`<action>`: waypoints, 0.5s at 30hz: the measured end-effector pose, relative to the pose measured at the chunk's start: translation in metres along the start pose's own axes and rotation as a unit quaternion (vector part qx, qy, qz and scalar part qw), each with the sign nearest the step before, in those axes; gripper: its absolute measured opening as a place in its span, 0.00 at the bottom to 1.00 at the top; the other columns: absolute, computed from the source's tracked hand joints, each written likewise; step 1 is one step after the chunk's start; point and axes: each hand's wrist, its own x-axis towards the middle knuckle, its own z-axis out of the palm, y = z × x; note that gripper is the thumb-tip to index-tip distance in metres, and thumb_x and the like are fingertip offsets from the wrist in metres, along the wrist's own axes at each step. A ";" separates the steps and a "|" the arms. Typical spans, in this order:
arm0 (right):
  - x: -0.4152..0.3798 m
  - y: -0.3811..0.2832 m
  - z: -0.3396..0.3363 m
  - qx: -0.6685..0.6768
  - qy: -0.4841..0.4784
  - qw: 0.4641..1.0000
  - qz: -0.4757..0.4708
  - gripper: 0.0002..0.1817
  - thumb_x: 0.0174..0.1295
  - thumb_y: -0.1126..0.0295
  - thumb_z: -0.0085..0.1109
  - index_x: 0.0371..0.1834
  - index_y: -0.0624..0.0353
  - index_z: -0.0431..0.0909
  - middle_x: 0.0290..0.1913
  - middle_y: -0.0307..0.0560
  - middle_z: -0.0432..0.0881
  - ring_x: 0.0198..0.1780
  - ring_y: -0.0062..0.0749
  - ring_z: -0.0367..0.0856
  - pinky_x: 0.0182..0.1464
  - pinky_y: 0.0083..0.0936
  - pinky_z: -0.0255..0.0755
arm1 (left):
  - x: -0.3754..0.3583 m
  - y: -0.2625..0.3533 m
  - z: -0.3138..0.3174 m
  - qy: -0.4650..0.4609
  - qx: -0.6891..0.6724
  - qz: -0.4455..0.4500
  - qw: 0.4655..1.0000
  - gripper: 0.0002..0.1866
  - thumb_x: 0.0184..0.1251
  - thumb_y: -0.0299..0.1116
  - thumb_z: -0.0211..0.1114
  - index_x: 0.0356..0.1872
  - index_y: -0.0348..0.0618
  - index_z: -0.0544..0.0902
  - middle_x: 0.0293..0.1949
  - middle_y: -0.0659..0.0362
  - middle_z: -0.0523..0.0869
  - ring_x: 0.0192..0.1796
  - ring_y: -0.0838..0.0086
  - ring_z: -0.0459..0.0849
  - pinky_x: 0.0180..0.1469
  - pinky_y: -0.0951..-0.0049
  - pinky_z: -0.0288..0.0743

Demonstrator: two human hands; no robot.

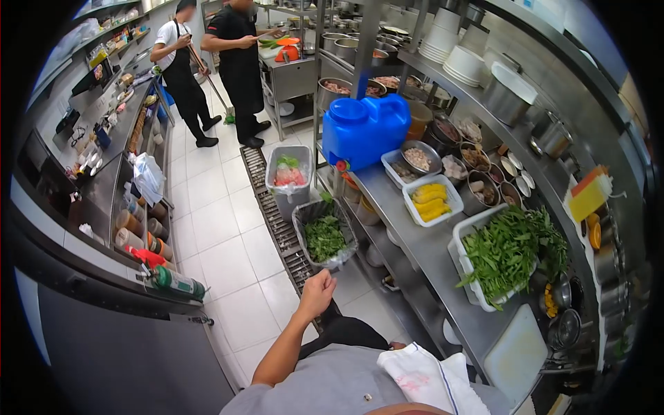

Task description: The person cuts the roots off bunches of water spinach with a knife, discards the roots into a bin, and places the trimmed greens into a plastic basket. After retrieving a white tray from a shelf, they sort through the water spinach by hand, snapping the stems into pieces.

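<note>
My left hand (317, 294) is held out in front of my body with its fingers curled into a loose fist, and nothing shows in it. Just beyond it stands a lined bin (297, 238) filled with leafy greens (324, 237). Of my right hand (396, 346) only a small patch shows beside the white towel (432, 377) at my front; its fingers are hidden. To the right, on the steel counter (422, 256), sits a white basket (465, 273) heaped with long green leaves (501, 252). A white cutting board (515, 346) lies nearer to me.
A grey bin (287, 200) holding scraps stands behind the greens bin, over a floor drain grate (266, 197). A blue jug (366, 131) and a tray of yellow pieces (432, 200) are on the counter. Two people (242, 76) in black aprons stand farther up the aisle.
</note>
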 end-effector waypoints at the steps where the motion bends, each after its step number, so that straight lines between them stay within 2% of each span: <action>1: 0.013 -0.005 0.004 -0.010 -0.015 1.000 -0.003 0.19 0.56 0.62 0.62 0.50 0.57 0.81 0.48 0.62 0.84 0.53 0.53 0.83 0.53 0.43 0.76 | 0.008 -0.014 -0.010 -0.021 0.006 -0.019 1.000 0.17 0.64 0.31 0.65 0.24 0.38 0.66 0.18 0.48 0.70 0.23 0.54 0.71 0.29 0.59 0.66; 6: 0.090 -0.021 0.035 -0.077 -0.082 0.993 -0.036 0.19 0.56 0.62 0.61 0.50 0.57 0.81 0.49 0.62 0.84 0.54 0.54 0.83 0.54 0.44 0.76 | 0.042 -0.090 -0.077 0.003 0.080 -0.069 0.994 0.16 0.62 0.32 0.68 0.24 0.39 0.67 0.23 0.48 0.73 0.28 0.53 0.74 0.31 0.57 0.67; 8: 0.132 -0.020 0.052 -0.109 -0.092 0.987 -0.071 0.19 0.56 0.61 0.61 0.50 0.57 0.81 0.50 0.62 0.84 0.54 0.54 0.83 0.54 0.44 0.76 | 0.049 -0.122 -0.113 -0.008 0.135 -0.123 0.983 0.15 0.58 0.33 0.71 0.26 0.38 0.72 0.26 0.48 0.77 0.31 0.54 0.78 0.35 0.58 0.72; 9: 0.152 -0.029 0.053 -0.122 -0.089 0.985 -0.086 0.19 0.57 0.61 0.61 0.51 0.57 0.81 0.50 0.62 0.84 0.54 0.54 0.82 0.54 0.44 0.76 | 0.049 -0.135 -0.130 -0.013 0.140 -0.123 0.982 0.15 0.58 0.33 0.71 0.26 0.38 0.72 0.26 0.48 0.77 0.31 0.54 0.78 0.35 0.58 0.72; 11: 0.165 -0.078 0.019 -0.129 -0.081 0.983 -0.098 0.19 0.58 0.62 0.57 0.52 0.58 0.81 0.51 0.62 0.83 0.55 0.55 0.82 0.55 0.44 0.75 | 0.052 -0.157 -0.159 0.029 0.132 -0.208 0.969 0.14 0.56 0.35 0.73 0.31 0.36 0.78 0.31 0.48 0.82 0.36 0.55 0.82 0.41 0.60 0.77; 13: 0.161 -0.157 -0.036 -0.122 -0.071 0.986 -0.084 0.20 0.60 0.65 0.53 0.54 0.58 0.80 0.53 0.61 0.83 0.56 0.56 0.81 0.57 0.45 0.75 | 0.054 -0.184 -0.184 0.029 0.151 -0.242 0.958 0.14 0.56 0.35 0.73 0.33 0.35 0.79 0.33 0.47 0.83 0.38 0.56 0.83 0.42 0.60 0.78; 15: 0.174 -0.194 -0.058 -0.120 -0.066 0.988 -0.064 0.20 0.60 0.66 0.52 0.54 0.58 0.80 0.54 0.60 0.82 0.56 0.56 0.80 0.58 0.45 0.74 | 0.056 -0.206 -0.198 0.039 0.173 -0.286 0.942 0.14 0.57 0.35 0.72 0.34 0.35 0.81 0.34 0.46 0.84 0.38 0.57 0.85 0.42 0.60 0.78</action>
